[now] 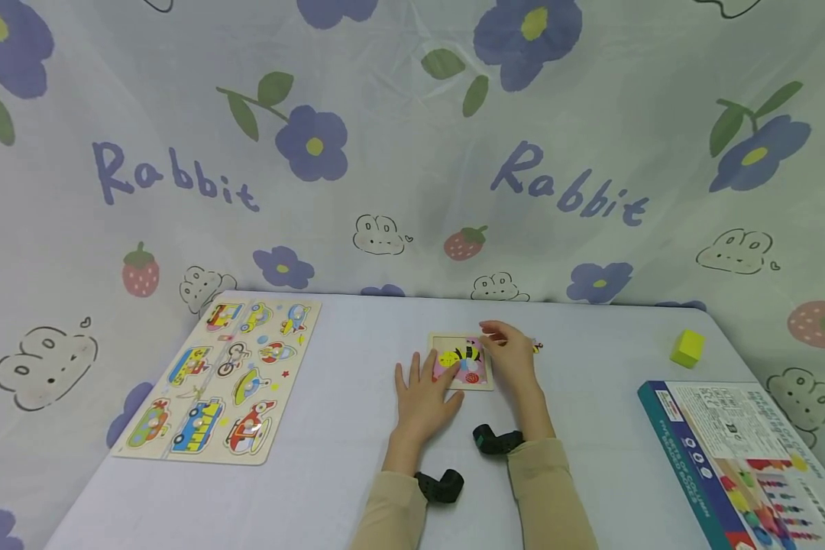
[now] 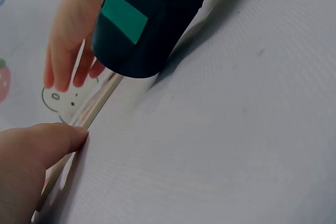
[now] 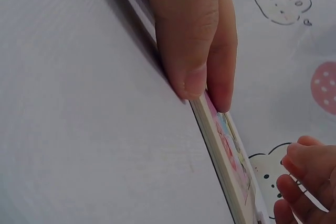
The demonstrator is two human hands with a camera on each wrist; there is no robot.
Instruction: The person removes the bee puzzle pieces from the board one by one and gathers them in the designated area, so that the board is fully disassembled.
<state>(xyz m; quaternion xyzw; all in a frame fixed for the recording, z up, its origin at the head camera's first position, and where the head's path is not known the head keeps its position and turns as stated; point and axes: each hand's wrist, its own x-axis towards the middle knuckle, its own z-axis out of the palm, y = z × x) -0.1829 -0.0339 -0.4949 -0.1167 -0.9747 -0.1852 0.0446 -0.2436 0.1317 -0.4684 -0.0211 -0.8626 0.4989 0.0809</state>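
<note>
A small wooden-framed jigsaw puzzle (image 1: 484,382) with a yellow and black bee picture lies on the white table. My left hand (image 1: 422,397) rests spread over its left and near side, fingers fairly straight. In the left wrist view, the left thumb (image 2: 58,142) touches the puzzle's near edge. My right hand (image 1: 516,359) hovers by the upper right corner, fingers loosely bent; the right wrist view shows its fingers (image 3: 289,184) with nothing between them. Partly behind the right hand lies a small yellow and black piece (image 1: 538,347).
A large wooden vehicle puzzle board (image 1: 275,389) lies at the left. On the right are a yellow block (image 1: 688,348) and a flat printed box (image 1: 701,412). A printed rabbit-and-flower curtain (image 1: 399,153) stands behind the table. Both wrists carry black cameras (image 1: 443,486).
</note>
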